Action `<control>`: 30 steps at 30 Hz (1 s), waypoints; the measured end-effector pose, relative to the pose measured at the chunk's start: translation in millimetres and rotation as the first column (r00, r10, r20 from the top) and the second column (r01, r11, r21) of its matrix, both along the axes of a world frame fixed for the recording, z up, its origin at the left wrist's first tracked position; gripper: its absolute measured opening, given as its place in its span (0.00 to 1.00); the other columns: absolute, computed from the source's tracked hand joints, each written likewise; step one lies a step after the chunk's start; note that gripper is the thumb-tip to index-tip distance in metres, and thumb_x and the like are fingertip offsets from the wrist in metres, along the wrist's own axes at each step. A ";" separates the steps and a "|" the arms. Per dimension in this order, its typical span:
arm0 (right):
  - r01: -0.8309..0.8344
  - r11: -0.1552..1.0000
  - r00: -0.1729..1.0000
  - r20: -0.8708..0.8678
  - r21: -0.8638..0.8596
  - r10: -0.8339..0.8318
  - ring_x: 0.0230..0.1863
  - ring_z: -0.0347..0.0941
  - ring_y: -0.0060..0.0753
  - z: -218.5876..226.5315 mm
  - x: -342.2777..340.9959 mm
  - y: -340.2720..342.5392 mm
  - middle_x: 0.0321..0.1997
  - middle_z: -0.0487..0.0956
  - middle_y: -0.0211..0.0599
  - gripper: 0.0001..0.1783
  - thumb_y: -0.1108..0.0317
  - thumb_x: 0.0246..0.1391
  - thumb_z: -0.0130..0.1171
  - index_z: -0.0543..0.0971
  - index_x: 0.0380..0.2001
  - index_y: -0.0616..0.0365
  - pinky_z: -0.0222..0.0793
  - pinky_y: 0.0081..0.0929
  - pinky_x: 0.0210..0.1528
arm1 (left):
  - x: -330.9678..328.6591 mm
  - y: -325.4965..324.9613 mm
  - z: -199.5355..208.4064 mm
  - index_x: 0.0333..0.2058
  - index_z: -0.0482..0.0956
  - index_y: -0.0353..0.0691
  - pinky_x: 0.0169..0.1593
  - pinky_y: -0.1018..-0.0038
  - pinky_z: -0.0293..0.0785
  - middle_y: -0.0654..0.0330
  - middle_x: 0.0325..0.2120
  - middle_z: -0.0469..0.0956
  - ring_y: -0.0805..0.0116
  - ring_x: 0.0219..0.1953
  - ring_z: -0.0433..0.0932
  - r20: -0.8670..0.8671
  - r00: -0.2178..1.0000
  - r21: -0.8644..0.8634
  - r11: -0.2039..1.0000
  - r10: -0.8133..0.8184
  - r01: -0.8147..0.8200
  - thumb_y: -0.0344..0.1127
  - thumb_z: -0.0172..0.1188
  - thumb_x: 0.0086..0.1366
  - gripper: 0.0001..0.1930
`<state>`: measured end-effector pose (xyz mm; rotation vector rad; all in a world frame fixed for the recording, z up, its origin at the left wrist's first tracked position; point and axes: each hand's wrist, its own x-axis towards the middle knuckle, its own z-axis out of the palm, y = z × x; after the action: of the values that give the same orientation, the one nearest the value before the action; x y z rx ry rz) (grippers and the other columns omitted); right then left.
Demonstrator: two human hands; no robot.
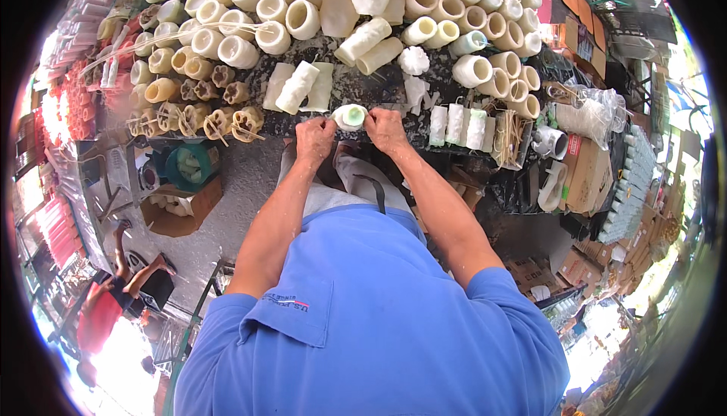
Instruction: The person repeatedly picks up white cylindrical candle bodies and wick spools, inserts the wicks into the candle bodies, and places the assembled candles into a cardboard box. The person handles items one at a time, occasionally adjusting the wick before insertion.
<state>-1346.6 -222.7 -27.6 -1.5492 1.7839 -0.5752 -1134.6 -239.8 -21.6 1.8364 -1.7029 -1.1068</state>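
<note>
A short white wax candle (pixel 349 117) with a pale green centre stands at the table's near edge, between my two fists. My left hand (pixel 313 140) is closed at its left side, thumb side toward it. At the right side, my right hand (pixel 387 130) is closed the same way. Both sets of fingertips come close to the candle or touch it; anything pinched in them is too small to make out. Just beyond lie white wax cylinders (pixel 298 87), side by side. To the right, several white and green candles (pixel 455 125) form a row.
Many hollow cream wax shells (pixel 273 37) crowd the table's back and left. Flower-shaped wax pieces (pixel 248 123) line the front left edge. White scraps (pixel 416 92) litter the dark tabletop (pixel 394 86). A cardboard box (pixel 185 215) and teal tub (pixel 192 166) sit below left. Another person (pixel 106 310) is at far left.
</note>
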 end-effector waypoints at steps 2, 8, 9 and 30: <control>-0.037 0.999 0.995 -0.089 0.036 0.040 0.35 0.82 0.66 -7.5 0.8 -2.3 0.30 0.82 0.60 0.16 0.62 0.57 0.60 0.84 0.26 0.64 0.79 0.54 0.41 | 0.2 -2.2 -6.0 0.30 0.86 0.31 0.38 0.55 0.79 0.38 0.25 0.81 0.39 0.31 0.84 0.071 0.997 0.049 0.999 -0.009 0.005 0.44 0.61 0.64 0.18; -0.171 0.985 0.983 -0.061 0.009 0.171 0.39 0.82 0.66 -3.2 5.8 -1.5 0.34 0.83 0.62 0.13 0.64 0.59 0.58 0.85 0.34 0.64 0.78 0.54 0.44 | 9.9 -6.1 -5.5 0.32 0.88 0.33 0.41 0.55 0.79 0.38 0.27 0.82 0.40 0.35 0.84 0.043 0.997 0.011 0.998 -0.067 0.066 0.42 0.61 0.64 0.16; -0.180 0.983 0.983 -0.013 0.039 0.181 0.41 0.82 0.65 1.1 4.3 -0.6 0.42 0.84 0.62 0.13 0.65 0.59 0.58 0.85 0.36 0.65 0.79 0.49 0.46 | 12.5 -4.2 -3.2 0.44 0.89 0.37 0.43 0.57 0.81 0.43 0.37 0.87 0.47 0.40 0.87 0.078 0.987 0.086 0.988 -0.138 0.131 0.41 0.60 0.68 0.16; 0.279 0.960 0.449 0.883 0.006 -0.136 0.57 0.77 0.23 144.6 30.9 -7.3 0.59 0.81 0.37 0.31 0.54 0.72 0.62 0.71 0.69 0.63 0.74 0.24 0.61 | -23.3 -28.7 151.7 0.70 0.68 0.32 0.63 0.71 0.75 0.53 0.58 0.80 0.69 0.58 0.80 -0.962 0.166 0.237 0.964 0.215 0.120 0.37 0.58 0.79 0.26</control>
<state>-1315.7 -230.0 117.1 -0.7805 1.0849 -1.3660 -1157.9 -268.4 130.1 0.6964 -0.6290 -1.9461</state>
